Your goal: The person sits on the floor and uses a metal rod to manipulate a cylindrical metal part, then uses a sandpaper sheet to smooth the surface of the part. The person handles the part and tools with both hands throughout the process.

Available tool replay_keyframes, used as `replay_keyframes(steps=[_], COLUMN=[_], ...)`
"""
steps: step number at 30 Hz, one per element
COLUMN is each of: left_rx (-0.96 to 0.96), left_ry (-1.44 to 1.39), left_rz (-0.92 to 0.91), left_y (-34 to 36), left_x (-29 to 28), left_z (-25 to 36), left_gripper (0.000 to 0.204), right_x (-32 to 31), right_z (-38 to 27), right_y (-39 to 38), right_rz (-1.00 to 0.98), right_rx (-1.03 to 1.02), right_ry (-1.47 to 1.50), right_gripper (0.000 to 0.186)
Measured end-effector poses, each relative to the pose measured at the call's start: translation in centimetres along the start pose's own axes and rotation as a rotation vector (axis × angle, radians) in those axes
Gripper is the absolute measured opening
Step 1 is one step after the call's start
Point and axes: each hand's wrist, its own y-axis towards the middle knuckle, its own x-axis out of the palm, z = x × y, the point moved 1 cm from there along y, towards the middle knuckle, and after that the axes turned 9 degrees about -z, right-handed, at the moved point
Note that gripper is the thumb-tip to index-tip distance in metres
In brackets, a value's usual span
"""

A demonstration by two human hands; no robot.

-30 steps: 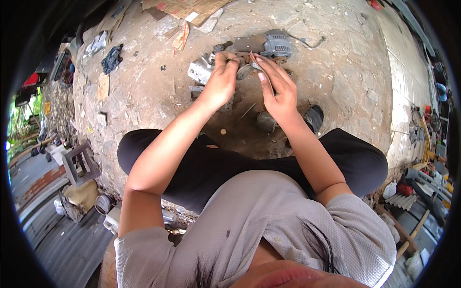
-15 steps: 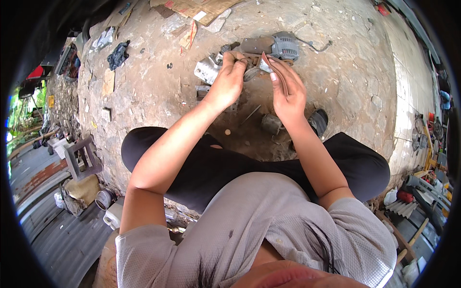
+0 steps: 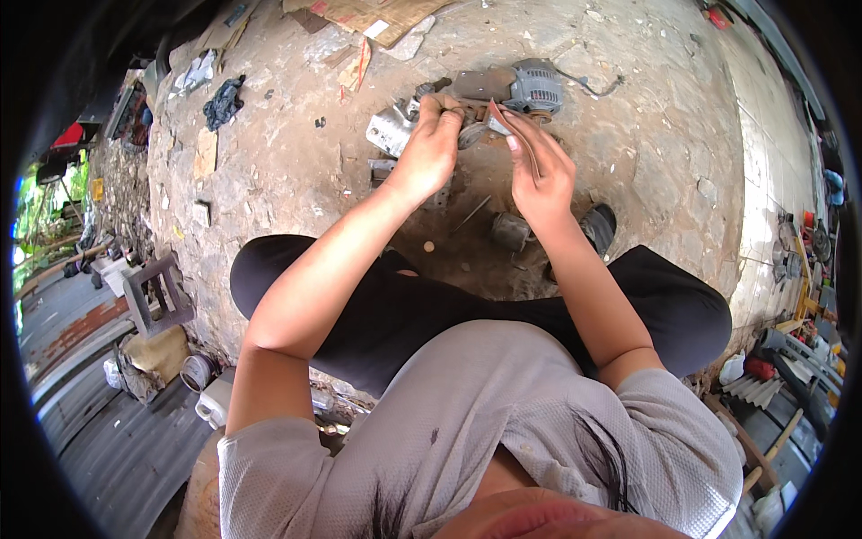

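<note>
My left hand (image 3: 433, 146) is pinched on something small I cannot make out, just over a cluster of grimy metal parts. Right beside it lies a silver metal housing (image 3: 388, 132), with a round metal piece (image 3: 470, 136) between the two hands. My right hand (image 3: 547, 176) grips a folded brown abrasive sheet (image 3: 503, 121) upright between thumb and fingers. Behind both hands sits a grey motor-like unit (image 3: 535, 85) with a dark cord. A metal cylinder (image 3: 509, 232) and a thin rod (image 3: 472, 212) lie on the dirty floor below them.
Cardboard pieces (image 3: 377, 18) lie at the top, a dark crumpled cloth (image 3: 223, 101) at upper left. My crossed legs (image 3: 660, 292) frame the work area. A plastic crate (image 3: 157, 301) and corrugated metal (image 3: 108, 449) are at left, piled scrap and tools (image 3: 781, 359) at right.
Both hands have shifted slightly to the right, as has the whole view a little. The sheet in my right hand moved with it; both grips look much the same.
</note>
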Motion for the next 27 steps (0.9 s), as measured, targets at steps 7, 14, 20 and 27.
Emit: replay_keyframes(steps=[7,14,20,27], left_rx=[0.008,0.02,0.004,0.008], left_ry=[0.034,0.04,0.044,0.038], left_rz=[-0.02,-0.03,-0.016,-0.003], left_y=[0.2,0.0,-0.1,0.2], left_x=[-0.6,-0.5,-0.4,-0.7], left_z=[-0.9,-0.6,-0.1,-0.8], left_gripper=[0.027,0.027,0.028,0.028], right_x=[0.8,1.3,0.9,0.5], right_z=[0.9,1.5,1.5,1.5], right_y=[-0.6,-0.7,-0.7,-0.4], right_rz=[-0.054,-0.054,-0.16,-0.135], right_rx=[0.068,0.108,0.126,0.048], right_ry=[-0.009,-0.02,-0.092,-0.089], right_gripper=[0.024,0.024,0.028,0.031])
